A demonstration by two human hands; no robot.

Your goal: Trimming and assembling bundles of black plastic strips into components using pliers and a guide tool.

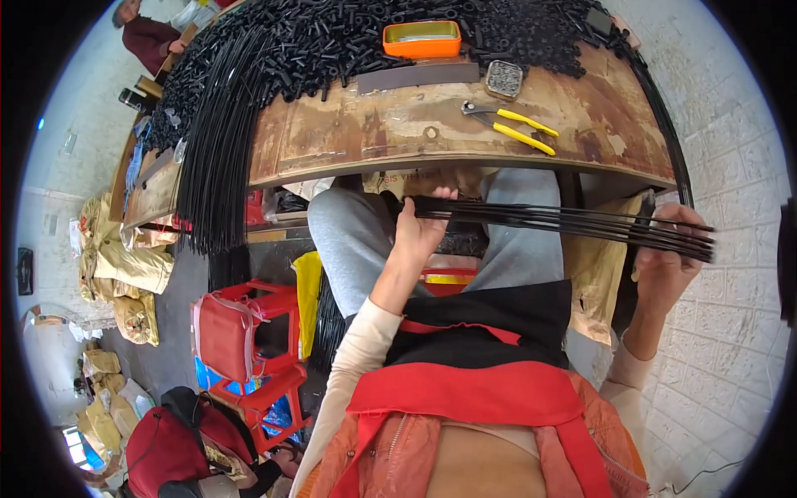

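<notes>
A bundle of thin black rods point(540, 217) stretches across my lap, just in front of the table edge. At its left end my left hand point(422, 222) is closed around the gathered tips. Toward the other end, where the rods fan out slightly, my right hand point(668, 245) grips them near the wall. On the table beyond lie end-cutting pliers point(513, 124) with yellow handles, jaws pointing left. A small clear box of tiny metal pieces point(504, 80) stands behind them, beside a flat dark strip point(418, 77).
Small black tubular parts point(349, 41) heap along the table's far side, around an orange tin point(422, 39). More long black rods point(220, 149) hang over the front edge at left. Red plastic stools point(249, 328) stand left of me. Another person point(187, 444) is at lower left, one more point(148, 37) upper left.
</notes>
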